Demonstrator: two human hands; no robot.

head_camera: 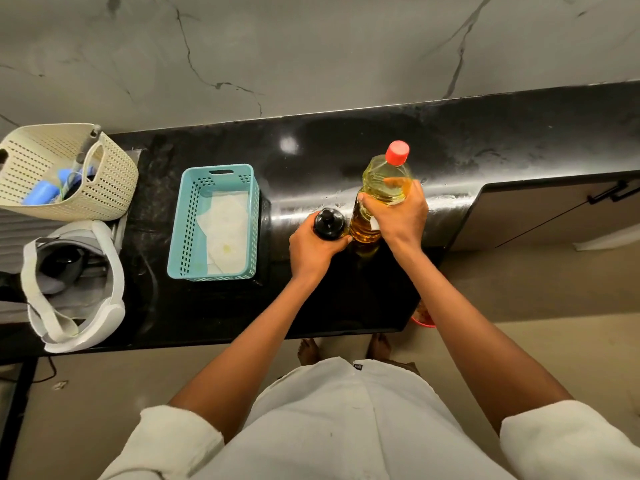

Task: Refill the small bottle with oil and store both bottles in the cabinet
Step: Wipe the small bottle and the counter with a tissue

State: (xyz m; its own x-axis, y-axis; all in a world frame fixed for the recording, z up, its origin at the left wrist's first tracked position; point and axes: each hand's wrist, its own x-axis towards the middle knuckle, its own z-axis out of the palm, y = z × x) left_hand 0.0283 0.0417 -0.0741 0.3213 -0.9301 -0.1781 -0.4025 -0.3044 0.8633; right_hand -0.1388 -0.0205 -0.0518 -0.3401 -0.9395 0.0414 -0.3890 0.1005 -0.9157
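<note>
A large clear bottle of yellow oil (pixel 381 183) with a red cap stands upright on the black countertop (pixel 346 157). My right hand (pixel 398 213) is wrapped around its middle. Just left of it stands the small bottle (pixel 329 223), seen from above with its black cap on. My left hand (pixel 313 249) grips the small bottle's body from the near side. The two bottles stand close together, almost touching.
A teal plastic basket (pixel 180 237) lined with white paper sits left of the bottles. Further left are a cream perforated basket (pixel 114 174) with utensils and a grey-white bag (pixel 104 271). A cabinet door with a black handle (pixel 606 194) is at the right.
</note>
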